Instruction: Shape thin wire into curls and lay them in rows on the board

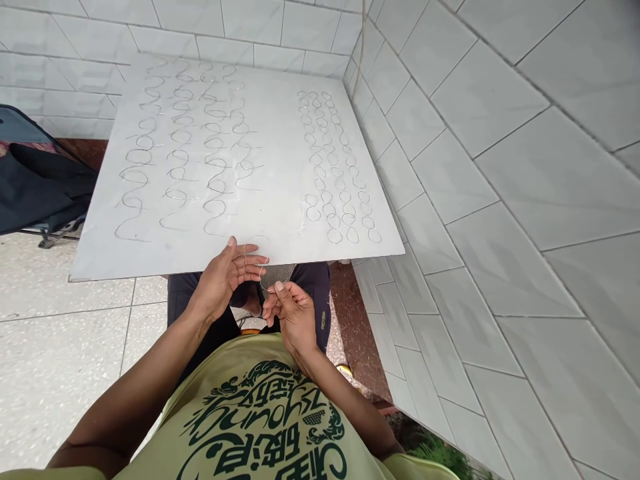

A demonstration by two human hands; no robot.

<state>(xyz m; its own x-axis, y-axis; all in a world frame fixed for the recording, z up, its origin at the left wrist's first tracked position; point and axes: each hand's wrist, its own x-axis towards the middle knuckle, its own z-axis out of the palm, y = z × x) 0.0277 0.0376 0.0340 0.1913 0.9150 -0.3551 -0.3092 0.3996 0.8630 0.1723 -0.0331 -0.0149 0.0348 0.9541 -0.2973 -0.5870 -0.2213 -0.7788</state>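
left hand (223, 281): fingers (253, 261) spread, touching wire | right hand (295, 319): fingers (279, 287) pinching thin wire (261, 271) | wire position: between hands, at near edge of white board (150, 248) | board surface: rows of wire squiggles (325, 167)

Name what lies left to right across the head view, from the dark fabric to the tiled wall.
Dark fabric bundle → wavy wire strands → tight wire loops → white tiled wall

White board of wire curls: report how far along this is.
Done: wavy wire rows and a tight-looped group lie on the white board. In hand: a wire strand pinched by the right hand beside the open left hand. Remaining: wavy rows look looser than the loops.
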